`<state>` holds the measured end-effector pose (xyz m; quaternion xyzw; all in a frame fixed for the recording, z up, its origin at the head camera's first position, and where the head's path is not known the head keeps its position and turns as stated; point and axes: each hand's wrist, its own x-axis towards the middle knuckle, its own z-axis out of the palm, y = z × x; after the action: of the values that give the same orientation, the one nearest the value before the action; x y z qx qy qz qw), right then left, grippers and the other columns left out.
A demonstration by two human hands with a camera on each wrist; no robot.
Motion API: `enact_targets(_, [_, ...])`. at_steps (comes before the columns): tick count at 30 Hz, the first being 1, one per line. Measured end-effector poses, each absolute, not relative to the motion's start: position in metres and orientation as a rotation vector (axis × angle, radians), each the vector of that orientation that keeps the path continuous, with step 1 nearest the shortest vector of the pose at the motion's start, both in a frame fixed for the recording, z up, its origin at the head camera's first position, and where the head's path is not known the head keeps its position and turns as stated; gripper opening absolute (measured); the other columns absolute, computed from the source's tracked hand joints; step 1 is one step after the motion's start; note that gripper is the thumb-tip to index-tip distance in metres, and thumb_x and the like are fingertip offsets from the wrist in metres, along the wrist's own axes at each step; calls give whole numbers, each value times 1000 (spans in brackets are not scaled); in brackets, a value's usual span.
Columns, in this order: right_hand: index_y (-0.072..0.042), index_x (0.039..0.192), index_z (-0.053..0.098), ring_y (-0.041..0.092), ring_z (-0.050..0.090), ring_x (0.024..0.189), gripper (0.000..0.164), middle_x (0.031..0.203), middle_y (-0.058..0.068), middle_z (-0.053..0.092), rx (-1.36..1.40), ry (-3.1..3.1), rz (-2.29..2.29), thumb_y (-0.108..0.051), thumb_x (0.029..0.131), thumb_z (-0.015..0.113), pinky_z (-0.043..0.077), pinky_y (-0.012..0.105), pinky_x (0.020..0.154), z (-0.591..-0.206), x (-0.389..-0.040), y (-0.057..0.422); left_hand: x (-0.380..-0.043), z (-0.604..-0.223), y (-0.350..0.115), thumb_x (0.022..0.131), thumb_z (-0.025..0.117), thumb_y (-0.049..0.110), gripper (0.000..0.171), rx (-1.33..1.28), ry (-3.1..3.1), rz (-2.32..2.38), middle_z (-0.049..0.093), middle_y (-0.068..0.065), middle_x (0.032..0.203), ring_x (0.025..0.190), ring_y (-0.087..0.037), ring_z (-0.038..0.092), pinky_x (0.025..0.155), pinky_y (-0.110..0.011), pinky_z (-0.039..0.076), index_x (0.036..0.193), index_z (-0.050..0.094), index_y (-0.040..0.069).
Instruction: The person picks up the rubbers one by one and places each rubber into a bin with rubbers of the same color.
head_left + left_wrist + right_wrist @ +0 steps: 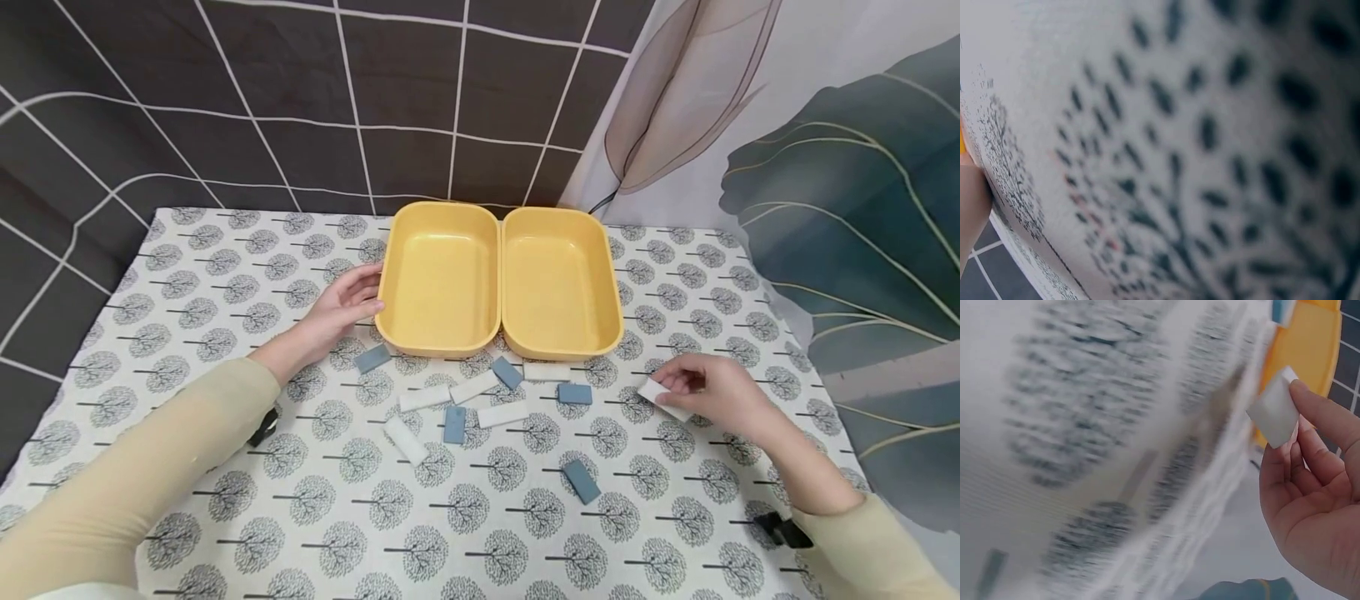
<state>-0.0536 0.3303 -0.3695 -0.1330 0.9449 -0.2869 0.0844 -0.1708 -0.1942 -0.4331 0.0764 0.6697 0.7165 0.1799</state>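
Note:
In the head view, a yellow double container [501,287] has two open compartments side by side. My left hand [335,310] touches the outer left wall of its left compartment with loosely bent fingers. To the right of the container, my right hand [718,393] pinches a white rectangular block [664,399] between thumb and fingers. The right wrist view shows this white block [1274,407] close up, held at the fingertips. Several white blocks [406,440] and blue-grey blocks [581,481] lie scattered in front of the container.
A cloth printed with trees [330,533] covers the table. Behind it hangs a dark curtain with a white grid [405,75]. A leaf-patterned curtain [862,208] hangs at the right. The left wrist view shows mostly blurred tablecloth [1147,156].

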Motion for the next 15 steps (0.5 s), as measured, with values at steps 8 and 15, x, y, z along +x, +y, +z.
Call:
enact_targets(8, [-6, 98, 79, -6, 58, 76, 27, 84, -3, 72, -576, 2906, -873, 3, 75, 90, 54, 10, 67, -340, -71, 319, -170, -433, -194, 100, 55, -7, 70, 214, 1909, 1998, 50, 8, 145, 130, -4, 53, 112, -12, 49, 165, 27, 1])
enact_targets(15, [-6, 100, 80, -2, 59, 79, 26, 88, 2, 74, -640, 2877, -905, 4, 78, 89, 55, 9, 72, -320, -98, 294, -170, -432, -195, 100, 55, -6, 70, 215, 1922, 1991, 52, 10, 140, 129, -4, 53, 110, -11, 49, 164, 28, 1])
